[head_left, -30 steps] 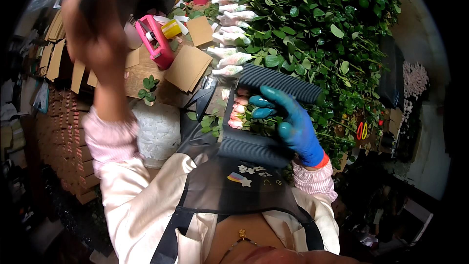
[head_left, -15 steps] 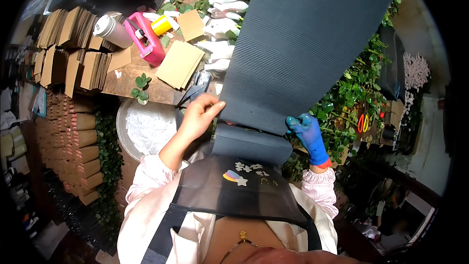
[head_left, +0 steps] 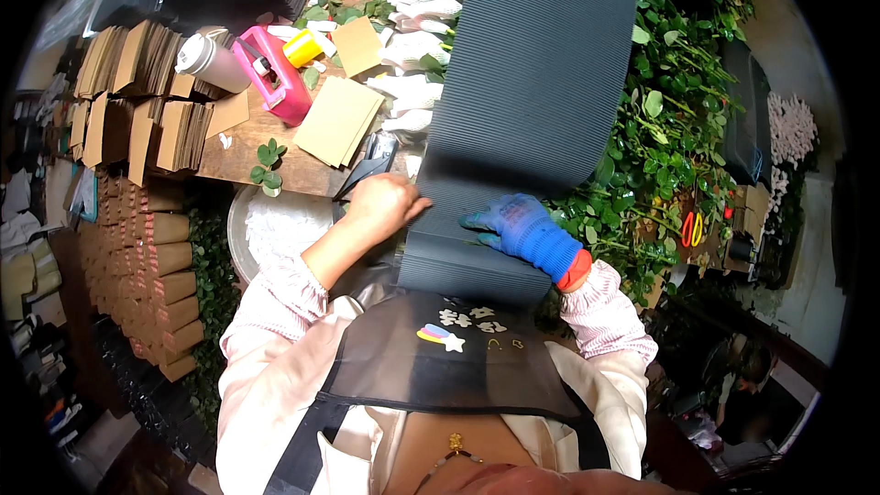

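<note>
Corrugated sheet (head_left: 536, 101) lengthwise away, left hand (head_left: 385, 204), gloved right hand (head_left: 518, 225) pressing near end

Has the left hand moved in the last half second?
Yes. The left hand has slid right onto the grey corrugated sheet, further from the pink dispenser.

Bare left hand (head_left: 380, 206) and blue-gloved right hand (head_left: 518, 225) on dark corrugated sheet (head_left: 532, 82) — leafy stems (head_left: 678, 119) beside.

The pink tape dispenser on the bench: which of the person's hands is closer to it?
Left. The bare left hand grips the grey corrugated sheet's left edge, just below the pink tape dispenser; the blue-gloved right hand lies further right, pressed on the sheet.
</note>
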Available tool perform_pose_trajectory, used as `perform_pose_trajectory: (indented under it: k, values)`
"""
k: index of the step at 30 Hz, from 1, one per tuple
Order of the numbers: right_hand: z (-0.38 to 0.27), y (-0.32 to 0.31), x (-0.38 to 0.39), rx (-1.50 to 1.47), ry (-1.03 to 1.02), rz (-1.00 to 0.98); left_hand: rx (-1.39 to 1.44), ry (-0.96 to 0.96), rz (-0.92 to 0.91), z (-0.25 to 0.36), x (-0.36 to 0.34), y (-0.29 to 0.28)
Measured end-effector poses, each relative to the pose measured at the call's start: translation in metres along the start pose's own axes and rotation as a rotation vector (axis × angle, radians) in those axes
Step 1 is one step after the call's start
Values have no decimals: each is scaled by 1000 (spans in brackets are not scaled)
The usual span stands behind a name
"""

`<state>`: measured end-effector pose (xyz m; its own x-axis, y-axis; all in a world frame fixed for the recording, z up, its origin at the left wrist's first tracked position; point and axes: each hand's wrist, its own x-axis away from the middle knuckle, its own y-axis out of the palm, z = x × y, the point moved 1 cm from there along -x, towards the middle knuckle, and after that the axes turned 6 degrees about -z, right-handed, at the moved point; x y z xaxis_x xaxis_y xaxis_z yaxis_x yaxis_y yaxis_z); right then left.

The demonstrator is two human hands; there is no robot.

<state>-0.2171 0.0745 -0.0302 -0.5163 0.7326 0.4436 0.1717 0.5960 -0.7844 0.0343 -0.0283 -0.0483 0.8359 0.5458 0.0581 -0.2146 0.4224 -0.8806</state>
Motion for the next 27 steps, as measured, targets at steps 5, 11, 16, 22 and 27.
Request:
perform_pose_trajectory:
  k: [5, 11, 16, 22, 27]
  values:
    - [-3, 11, 0, 106, 65, -45, -131, 598, 171, 19, -37, 3]
    - [-9, -14, 14, -26, 19, -117, -93, 415, -18, 14, -47, 43]
    - [-59, -111, 12, 179, 27, 710, -88, 422, 65, 14, -40, 42]
    - [-13, -86, -46, 139, 372, 385, -75, 473, 133, 11, -47, 43]
    - [-45, -118, -51, 112, 95, 458, 37, 378, -119, 8, -43, 45]
